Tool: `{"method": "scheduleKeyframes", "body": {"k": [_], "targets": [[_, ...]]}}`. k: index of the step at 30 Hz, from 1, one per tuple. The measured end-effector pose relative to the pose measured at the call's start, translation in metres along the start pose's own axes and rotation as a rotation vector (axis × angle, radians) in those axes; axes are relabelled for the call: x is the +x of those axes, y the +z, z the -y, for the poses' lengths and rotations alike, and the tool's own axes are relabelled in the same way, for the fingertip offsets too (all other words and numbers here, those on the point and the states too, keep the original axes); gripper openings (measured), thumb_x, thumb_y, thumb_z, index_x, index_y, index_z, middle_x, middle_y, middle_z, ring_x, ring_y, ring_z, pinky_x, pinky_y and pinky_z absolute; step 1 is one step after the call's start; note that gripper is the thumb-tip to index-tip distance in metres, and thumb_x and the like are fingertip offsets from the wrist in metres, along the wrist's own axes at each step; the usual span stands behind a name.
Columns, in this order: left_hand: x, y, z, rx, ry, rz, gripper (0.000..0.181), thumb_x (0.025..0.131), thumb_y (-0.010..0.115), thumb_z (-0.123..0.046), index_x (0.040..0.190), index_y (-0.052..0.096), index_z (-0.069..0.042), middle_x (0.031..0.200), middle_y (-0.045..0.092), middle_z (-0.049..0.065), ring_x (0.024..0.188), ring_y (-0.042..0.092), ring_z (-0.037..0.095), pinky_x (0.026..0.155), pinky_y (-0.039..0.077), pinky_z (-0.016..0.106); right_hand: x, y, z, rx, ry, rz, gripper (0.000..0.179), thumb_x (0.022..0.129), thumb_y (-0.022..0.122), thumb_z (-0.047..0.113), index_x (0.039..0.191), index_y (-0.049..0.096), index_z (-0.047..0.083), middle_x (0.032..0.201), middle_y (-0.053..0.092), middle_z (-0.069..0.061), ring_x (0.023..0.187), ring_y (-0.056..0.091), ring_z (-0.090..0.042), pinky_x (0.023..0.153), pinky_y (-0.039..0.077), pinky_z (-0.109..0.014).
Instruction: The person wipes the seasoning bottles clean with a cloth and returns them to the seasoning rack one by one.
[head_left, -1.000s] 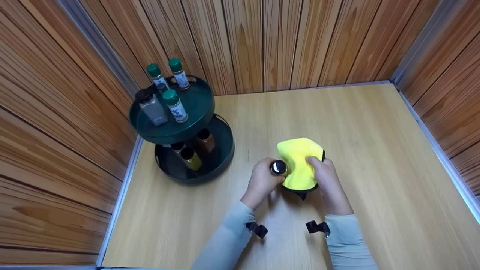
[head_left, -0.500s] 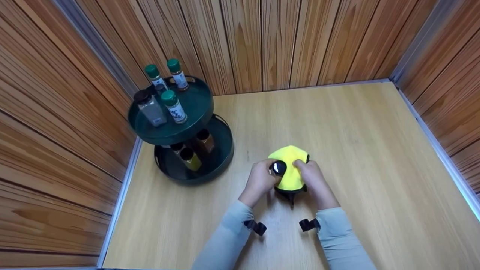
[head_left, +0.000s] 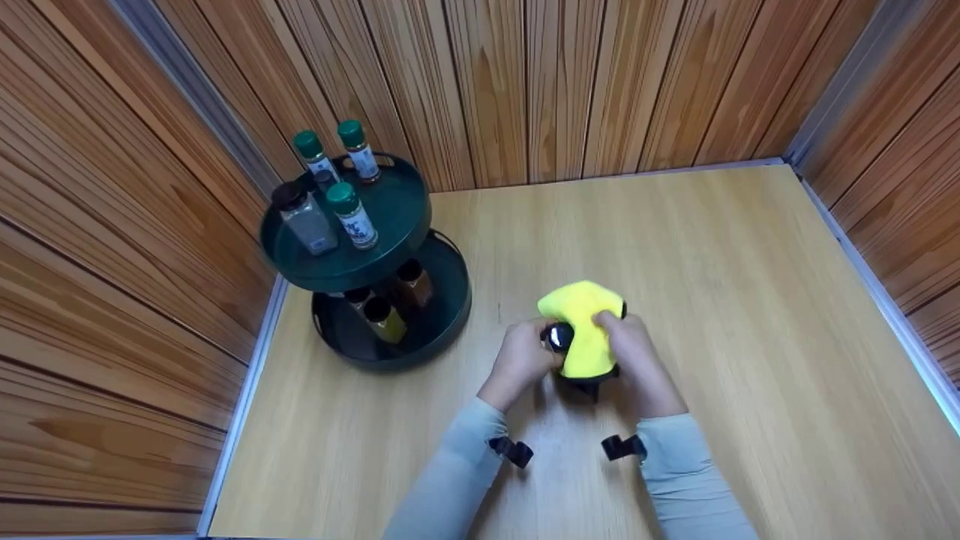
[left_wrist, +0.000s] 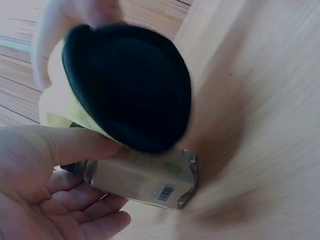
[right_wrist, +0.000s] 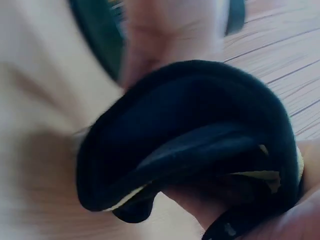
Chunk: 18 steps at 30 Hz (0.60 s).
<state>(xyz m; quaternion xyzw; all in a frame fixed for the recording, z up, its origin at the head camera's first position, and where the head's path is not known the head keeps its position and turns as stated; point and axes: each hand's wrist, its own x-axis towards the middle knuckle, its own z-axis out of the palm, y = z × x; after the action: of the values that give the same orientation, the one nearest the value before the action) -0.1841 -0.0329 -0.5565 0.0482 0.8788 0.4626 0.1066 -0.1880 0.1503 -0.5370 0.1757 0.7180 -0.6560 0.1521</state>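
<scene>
My left hand [head_left: 519,360] grips a dark-capped, clear spice bottle [left_wrist: 145,181] around its upper part, fingers and thumb on either side. In the left wrist view its lower body shows a barcode, and the bottle's base points toward the tabletop. My right hand [head_left: 637,356] pinches a yellow cloth [head_left: 589,337], thumb on the yellow face and the other fingers mostly hidden behind. The cloth's dark underside [left_wrist: 130,90] overlaps the bottle in the left wrist view. In the right wrist view the dark side [right_wrist: 200,100] is folded into a curl over my fingers.
At the left stands a dark green two-tier round rack. Its upper tray [head_left: 405,210] bears green-capped jars [head_left: 352,217] and a larger dark-capped bottle [head_left: 306,221]. More bottles [head_left: 386,322] stand on the lower tray [head_left: 442,330]. Wood-panelled walls [head_left: 487,90] enclose the wooden table [head_left: 712,262].
My right hand and the cloth moved left toward the bottle, then slightly back right and away from me. My left hand stays nearly in place, gripping the bottle.
</scene>
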Motion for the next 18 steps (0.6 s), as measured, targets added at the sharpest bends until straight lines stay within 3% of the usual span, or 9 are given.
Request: {"method": "scheduleKeyframes", "body": {"k": [4,12,18], "targets": [[0.000,0.002,0.000,-0.002,-0.038,0.011,0.054,0.074,0.080,0.002,0.126,0.070,-0.005,0.124,0.072,0.008,0.110,0.064,0.020,0.097,0.053,0.036,0.006,0.001,-0.010,-0.028,0.060,0.010,0.024,0.097,0.054,0.025,0.101,0.055,0.002,0.079,0.061,0.001,0.069,0.061,-0.011,0.063,0.053,-0.025],[-0.001,0.004,0.002,-0.058,-0.039,0.013,0.046,0.075,0.081,0.000,0.119,0.072,-0.007,0.115,0.075,0.005,0.109,0.066,0.022,0.097,0.053,0.036,-0.014,-0.008,0.018,-0.048,-0.039,0.030,0.029,0.097,0.054,0.028,0.101,0.056,-0.001,0.076,0.064,-0.001,0.067,0.063,-0.013,0.062,0.054,-0.027],[-0.001,0.004,0.002,-0.013,-0.034,0.000,0.046,0.073,0.079,0.002,0.118,0.073,-0.006,0.110,0.075,0.005,0.091,0.062,0.015,0.086,0.055,0.031,-0.001,0.001,-0.005,-0.058,0.034,-0.009,0.023,0.096,0.054,0.025,0.099,0.056,0.002,0.078,0.061,0.001,0.068,0.060,-0.011,0.063,0.052,-0.025]]}}
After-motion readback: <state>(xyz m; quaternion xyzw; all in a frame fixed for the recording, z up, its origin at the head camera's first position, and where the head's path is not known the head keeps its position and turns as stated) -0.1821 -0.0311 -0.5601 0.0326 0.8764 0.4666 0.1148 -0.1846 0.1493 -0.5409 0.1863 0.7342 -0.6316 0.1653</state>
